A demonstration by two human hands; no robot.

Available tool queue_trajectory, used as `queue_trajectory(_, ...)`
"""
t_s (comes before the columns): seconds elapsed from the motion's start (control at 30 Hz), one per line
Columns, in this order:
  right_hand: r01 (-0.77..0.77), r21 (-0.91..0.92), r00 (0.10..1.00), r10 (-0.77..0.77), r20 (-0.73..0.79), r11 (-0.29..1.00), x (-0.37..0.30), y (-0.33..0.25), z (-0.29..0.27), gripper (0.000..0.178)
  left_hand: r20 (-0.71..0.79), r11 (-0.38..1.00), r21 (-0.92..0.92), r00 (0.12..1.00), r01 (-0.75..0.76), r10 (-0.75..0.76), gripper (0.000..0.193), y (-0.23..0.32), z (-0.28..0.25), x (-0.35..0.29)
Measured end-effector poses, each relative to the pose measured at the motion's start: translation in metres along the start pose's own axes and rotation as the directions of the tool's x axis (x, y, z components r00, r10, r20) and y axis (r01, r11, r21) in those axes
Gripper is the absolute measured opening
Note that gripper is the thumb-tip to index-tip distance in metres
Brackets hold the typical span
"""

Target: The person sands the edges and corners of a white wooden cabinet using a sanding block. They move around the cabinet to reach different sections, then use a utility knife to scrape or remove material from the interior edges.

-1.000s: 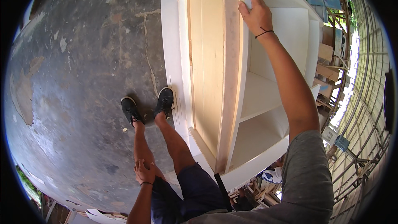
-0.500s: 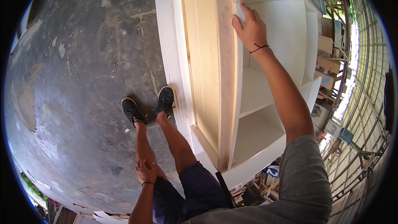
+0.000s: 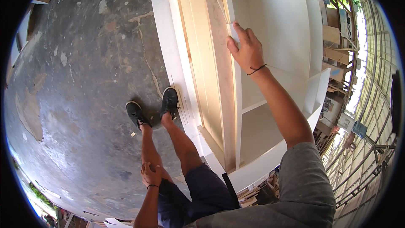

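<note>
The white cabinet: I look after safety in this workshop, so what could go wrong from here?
The right hand holds a small white block at the edge of the white cabinet, so it might get scraped or pick up a splinter. The right shoe stands at the edge of the white board and could scuff it. A pale scrap near the left shoe might be stepped on.

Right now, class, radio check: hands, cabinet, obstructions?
Right hand gripping small white piece at edge of cabinet. Left hand resting on leg. Right forearm partly blocks view inside.
</note>
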State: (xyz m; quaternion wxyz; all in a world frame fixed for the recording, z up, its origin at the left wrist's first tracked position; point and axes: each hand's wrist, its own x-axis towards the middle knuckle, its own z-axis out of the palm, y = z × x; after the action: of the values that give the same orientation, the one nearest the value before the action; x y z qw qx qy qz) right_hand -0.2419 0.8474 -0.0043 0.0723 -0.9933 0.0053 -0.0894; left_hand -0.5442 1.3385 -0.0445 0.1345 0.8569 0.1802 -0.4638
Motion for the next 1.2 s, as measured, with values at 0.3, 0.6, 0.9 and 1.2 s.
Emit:
queue_trajectory(0.3, -0.062, 0.032, 0.997, 0.06, 0.041, 0.998, -0.034, -0.01, -0.008, 0.048, -0.096, 0.998, -0.003, 0.993, -0.064, 0.064, 0.045, -0.006, 0.009, -0.011)
queue_trajectory(0.6, -0.051, 0.023, 0.999, 0.051, -0.012, 0.998, -0.062, -0.014, -0.01, 0.048, -0.022, 0.998, 0.025, 0.998, -0.066, 0.066, 0.048, -0.047, 0.08, -0.014)
queue_trajectory(0.9, -0.022, 0.021, 0.999, 0.023, -0.039, 1.0, -0.131, -0.026, -0.019, 0.047, 0.007, 0.997, 0.013, 0.997, -0.08, 0.079, 0.05, -0.088, 0.086, -0.012)
queue_trajectory(1.2, -0.057, 0.024, 0.998, 0.058, -0.009, 0.998, -0.209, -0.041, -0.033, 0.049, -0.042, 0.992, 0.039, 0.991, -0.123, 0.124, 0.052, -0.113, 0.084, -0.012)
